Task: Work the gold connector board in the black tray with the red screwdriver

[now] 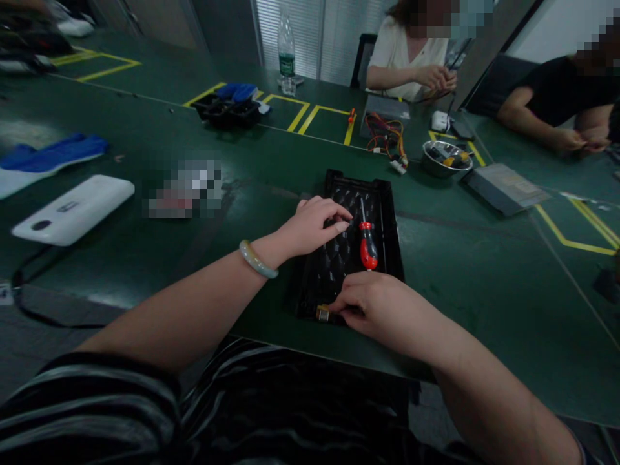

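A black panel with a quilted pattern and raised rim lies in front of me at the table edge. On its right half rests a screwdriver with a red and black handle, its shaft pointing away from me. My left hand, with a bangle at the wrist, hovers over the panel's left side, thumb and fingers apart and holding nothing. At the panel's near edge my right hand is closed, its fingertips at a small brass-coloured piece. The thumb's grip is partly hidden.
To the left are a white device with a cord and a blue-white glove. Farther back stand a black tray, bottle, cable bundle, metal bowl and grey plate. Two people sit across the table.
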### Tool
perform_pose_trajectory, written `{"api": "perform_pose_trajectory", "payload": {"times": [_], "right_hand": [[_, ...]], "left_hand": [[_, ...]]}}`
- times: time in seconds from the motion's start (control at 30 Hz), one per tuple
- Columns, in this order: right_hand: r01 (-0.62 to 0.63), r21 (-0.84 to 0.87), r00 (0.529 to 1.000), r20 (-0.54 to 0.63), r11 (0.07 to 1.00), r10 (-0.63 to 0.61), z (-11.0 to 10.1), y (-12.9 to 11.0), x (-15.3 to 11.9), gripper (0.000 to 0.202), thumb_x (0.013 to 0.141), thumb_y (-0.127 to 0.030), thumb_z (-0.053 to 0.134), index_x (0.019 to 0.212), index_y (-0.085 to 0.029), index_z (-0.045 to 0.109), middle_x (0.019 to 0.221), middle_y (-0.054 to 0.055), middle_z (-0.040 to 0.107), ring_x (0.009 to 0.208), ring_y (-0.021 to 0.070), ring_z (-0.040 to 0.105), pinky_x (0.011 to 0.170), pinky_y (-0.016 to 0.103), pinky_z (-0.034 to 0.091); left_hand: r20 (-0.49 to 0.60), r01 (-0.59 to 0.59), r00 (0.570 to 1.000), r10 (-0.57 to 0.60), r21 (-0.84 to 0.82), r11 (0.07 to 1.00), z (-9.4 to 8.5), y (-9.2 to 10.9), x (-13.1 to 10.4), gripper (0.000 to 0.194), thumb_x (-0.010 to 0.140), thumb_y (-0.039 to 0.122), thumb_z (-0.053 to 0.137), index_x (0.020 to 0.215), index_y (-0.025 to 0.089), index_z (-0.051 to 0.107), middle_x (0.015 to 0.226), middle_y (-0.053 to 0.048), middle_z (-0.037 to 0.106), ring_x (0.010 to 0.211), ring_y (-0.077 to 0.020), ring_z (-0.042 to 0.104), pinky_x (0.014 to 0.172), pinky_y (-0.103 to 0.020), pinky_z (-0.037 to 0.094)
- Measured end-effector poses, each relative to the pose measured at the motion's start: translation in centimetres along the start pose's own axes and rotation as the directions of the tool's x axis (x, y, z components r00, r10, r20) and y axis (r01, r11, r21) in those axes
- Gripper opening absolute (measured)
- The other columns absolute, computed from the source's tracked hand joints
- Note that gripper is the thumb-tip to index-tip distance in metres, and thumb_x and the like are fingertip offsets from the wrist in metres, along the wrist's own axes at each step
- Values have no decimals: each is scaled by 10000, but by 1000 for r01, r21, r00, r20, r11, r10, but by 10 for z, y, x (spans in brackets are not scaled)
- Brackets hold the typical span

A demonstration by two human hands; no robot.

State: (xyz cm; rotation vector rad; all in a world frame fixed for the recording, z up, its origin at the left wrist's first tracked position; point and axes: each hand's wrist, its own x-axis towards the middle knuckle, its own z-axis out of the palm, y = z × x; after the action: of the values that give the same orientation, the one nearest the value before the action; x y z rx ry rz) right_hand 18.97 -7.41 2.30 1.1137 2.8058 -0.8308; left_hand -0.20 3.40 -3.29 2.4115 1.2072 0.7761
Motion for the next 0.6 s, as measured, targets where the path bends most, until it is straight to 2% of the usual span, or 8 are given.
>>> {"api": "perform_pose_trajectory", "payload": {"times": [0.27,0.37,0.43,0.53,0.6], "right_hand": [[-67,46,997,-32,997,68,0,5,-4,214,893,-175,618,991,-263,786,958,3,761,839,127,674,795,268,499],[-111,141,993,-22,984,115,-8,6,-7,237,906,-234,631,1103,-292,749,935,-23,776,786,114,684,755,251,499],[-158,179,980,-95,971,177,-16,10,-9,256,939,-286,603,1167,-319,715,959,-38,779,793,113,691,769,255,507],[-265,8,913,-320,964,253,-23,24,-9,276,978,-260,516,1162,-307,715,1110,8,744,944,176,683,877,338,515],[-309,-188,899,-378,932,222,-24,36,-8,352,972,-187,468,1215,-281,705,1210,74,684,1040,239,649,948,423,504]], "left_hand": [[15,22,1000,-22,19,1000,-2,2,0,211,972,341,571,1139,276,684,1044,-6,694,1053,-226,568,951,-420,340],[13,18,1000,-18,15,1000,-3,1,0,208,978,335,565,1135,280,689,1056,1,699,1052,-219,583,957,-423,327],[22,3,1000,-3,16,1000,-5,0,-1,208,982,332,558,1131,285,694,1087,5,707,1072,-219,589,960,-425,317],[59,-46,997,43,47,998,-10,1,-3,203,985,347,546,1075,280,715,1122,1,713,1098,-225,590,974,-439,293],[95,-83,993,74,95,992,-14,3,-5,199,967,364,565,1021,275,735,1129,-14,703,1108,-240,577,979,-454,279]]}}
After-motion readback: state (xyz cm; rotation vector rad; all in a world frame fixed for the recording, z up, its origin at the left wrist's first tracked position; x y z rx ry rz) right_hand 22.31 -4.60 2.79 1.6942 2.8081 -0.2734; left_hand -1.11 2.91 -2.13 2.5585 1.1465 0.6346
